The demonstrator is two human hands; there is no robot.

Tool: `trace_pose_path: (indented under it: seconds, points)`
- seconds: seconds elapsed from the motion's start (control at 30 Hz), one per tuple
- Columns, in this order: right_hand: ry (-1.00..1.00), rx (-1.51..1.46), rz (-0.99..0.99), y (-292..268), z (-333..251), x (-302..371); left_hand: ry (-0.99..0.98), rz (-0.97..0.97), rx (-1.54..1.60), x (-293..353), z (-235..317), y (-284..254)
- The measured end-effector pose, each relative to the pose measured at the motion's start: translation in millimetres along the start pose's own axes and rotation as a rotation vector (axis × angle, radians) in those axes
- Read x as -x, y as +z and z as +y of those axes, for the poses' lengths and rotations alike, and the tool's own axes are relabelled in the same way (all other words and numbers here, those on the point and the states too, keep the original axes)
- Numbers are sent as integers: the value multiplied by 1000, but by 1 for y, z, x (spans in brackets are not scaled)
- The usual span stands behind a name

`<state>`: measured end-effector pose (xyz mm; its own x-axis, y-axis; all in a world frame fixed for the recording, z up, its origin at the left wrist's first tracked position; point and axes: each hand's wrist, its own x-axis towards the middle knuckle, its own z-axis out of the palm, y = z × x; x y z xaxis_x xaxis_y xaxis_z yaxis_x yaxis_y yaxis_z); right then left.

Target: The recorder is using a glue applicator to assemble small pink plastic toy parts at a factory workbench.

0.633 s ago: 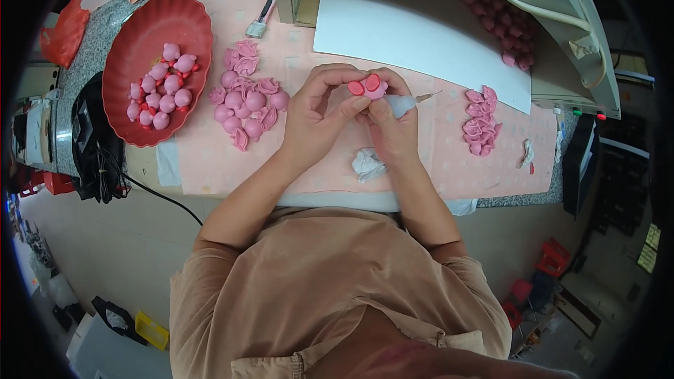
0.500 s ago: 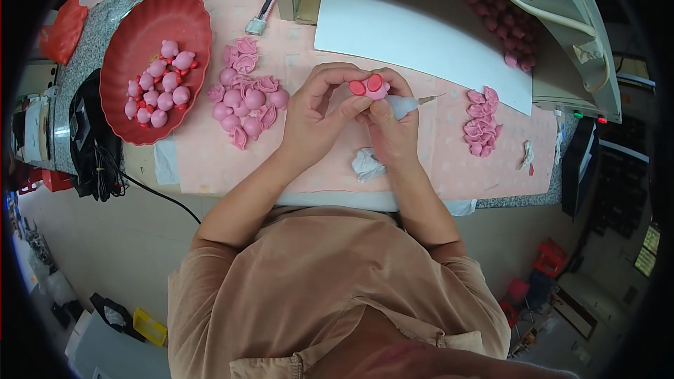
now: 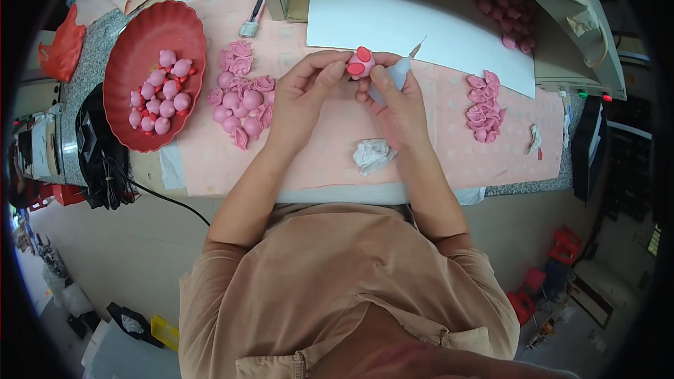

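Observation:
Between my two hands is a small pink figure part [image 3: 357,58] with two red oval pieces on it. My left hand [image 3: 303,91] pinches it from the left with thumb and forefinger. The fingertips of my right hand [image 3: 401,107] touch its right side. That same hand also grips a translucent squeeze bottle [image 3: 399,74] with a thin needle tip pointing up and right. Left of my left hand lies a group of pink balls and curled petal-like pieces [image 3: 242,104]. A crumpled white tissue [image 3: 373,155] rests below my right hand.
At the left is a red scalloped bowl [image 3: 116,70] holding several pink balls with red parts. More pink curled pieces [image 3: 484,109] lie at the right. A brush [image 3: 250,22] sits behind. A white board [image 3: 421,42] lies under a grey cabinet, with rows of pink parts [image 3: 502,14].
The pink part has turned and moved slightly up and left. My right hand has tilted the bottle, so its needle points more upward. My hands have moved a little apart.

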<state>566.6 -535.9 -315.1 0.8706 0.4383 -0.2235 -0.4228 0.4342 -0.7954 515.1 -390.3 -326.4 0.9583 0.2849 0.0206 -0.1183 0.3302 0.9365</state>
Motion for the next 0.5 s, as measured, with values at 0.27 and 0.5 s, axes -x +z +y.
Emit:
trace_pose_path:
  seconds: [0.27,0.5]
  points:
    - [61,317,-45,-19,-23,3,-297,-115,214,-7,0,-8]
    - [105,375,-86,-33,-17,0,-361,-182,108,-11,-3,-15]
